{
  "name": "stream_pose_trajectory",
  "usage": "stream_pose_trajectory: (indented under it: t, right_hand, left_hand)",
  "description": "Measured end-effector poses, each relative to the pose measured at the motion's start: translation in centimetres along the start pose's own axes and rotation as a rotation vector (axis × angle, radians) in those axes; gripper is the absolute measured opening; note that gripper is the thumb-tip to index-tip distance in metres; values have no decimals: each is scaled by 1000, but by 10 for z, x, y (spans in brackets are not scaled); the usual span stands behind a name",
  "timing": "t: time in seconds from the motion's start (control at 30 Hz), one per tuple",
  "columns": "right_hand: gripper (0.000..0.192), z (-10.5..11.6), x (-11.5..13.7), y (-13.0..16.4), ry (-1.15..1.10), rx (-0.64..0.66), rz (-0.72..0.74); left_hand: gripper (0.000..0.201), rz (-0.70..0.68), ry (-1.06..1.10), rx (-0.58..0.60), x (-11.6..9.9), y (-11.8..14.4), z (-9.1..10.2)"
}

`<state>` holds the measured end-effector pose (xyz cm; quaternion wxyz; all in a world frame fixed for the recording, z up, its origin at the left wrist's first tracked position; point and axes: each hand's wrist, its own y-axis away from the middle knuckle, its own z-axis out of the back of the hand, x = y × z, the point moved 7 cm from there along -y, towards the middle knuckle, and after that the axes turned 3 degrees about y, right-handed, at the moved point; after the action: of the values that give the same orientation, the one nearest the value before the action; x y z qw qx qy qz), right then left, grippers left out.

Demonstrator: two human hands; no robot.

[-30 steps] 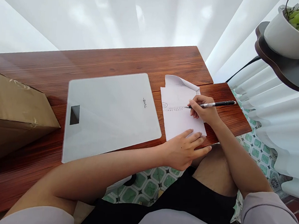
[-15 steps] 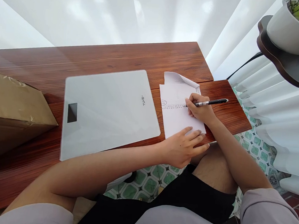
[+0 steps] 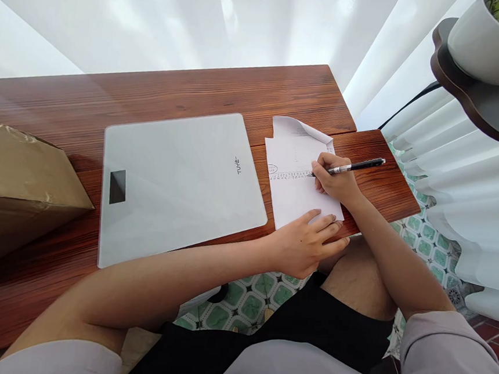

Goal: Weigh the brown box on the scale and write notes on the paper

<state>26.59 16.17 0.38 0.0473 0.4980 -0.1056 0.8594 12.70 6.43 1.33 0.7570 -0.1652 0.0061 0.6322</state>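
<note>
White curtains hang behind and to the right of a reddish-brown wooden worktop [image 3: 205, 93], with green patterned floor tiles below its near edge. A flat white glass bathroom scale [image 3: 176, 175] lies in the middle of the worktop, a brown paper-wrapped parcel [image 3: 18, 184] sits at the left, and a white pot with a green succulent [image 3: 489, 42] stands on a dark shelf at the upper right.

The white printed sheet of paper [image 3: 292, 193], its far corner curled up, lies just to the right of the scale near the worktop's right end. The right hand [image 3: 335, 180] has its fingers closed around a black and silver pen [image 3: 351, 167], the tip set on a row of small printed marks. The left hand [image 3: 305, 244] lies flat, fingers extended and holding nothing, its fingertips pressing the near edge of the sheet.

Over the last second very little has changed: the pen tip has stayed on the same printed row, shifting only slightly along it, and the left hand has kept the sheet pinned. The writing appears to be continuing on that one line, with the sheet itself unmoved.
</note>
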Motion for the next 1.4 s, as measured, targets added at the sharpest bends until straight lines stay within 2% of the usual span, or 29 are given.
stream_pose_trajectory:
  t: [0.63, 0.8, 1.0, 1.07, 1.13, 1.2, 1.27, 1.4]
  right_hand:
    - [34, 0, 6, -1, 82, -1, 58]
    - [32, 1, 1, 0, 31, -20, -7]
    - [35, 0, 1, 0, 16, -21, -10]
    - [37, 4, 1, 0, -29, -57, -10]
    - [39, 14, 3, 1, -59, -149, 27]
    - [34, 27, 6, 2, -6, -250, 100]
    - [22, 39, 12, 3, 143, -314, 199]
    - [10, 49, 16, 2, 441, -293, 337]
  left_hand:
    - [59, 1, 8, -7, 1, 1, -1]
    - [59, 1, 6, -10, 1, 1, 0]
    - [59, 8, 16, 2, 2, 0, 0]
    - [59, 4, 20, 2, 1, 0, 0]
    - [59, 7, 24, 5, 1, 0, 0]
    - [59, 8, 21, 5, 1, 1, 0]
    - [59, 2, 12, -1, 1, 1, 0]
    - [60, -1, 3, -9, 2, 0, 1]
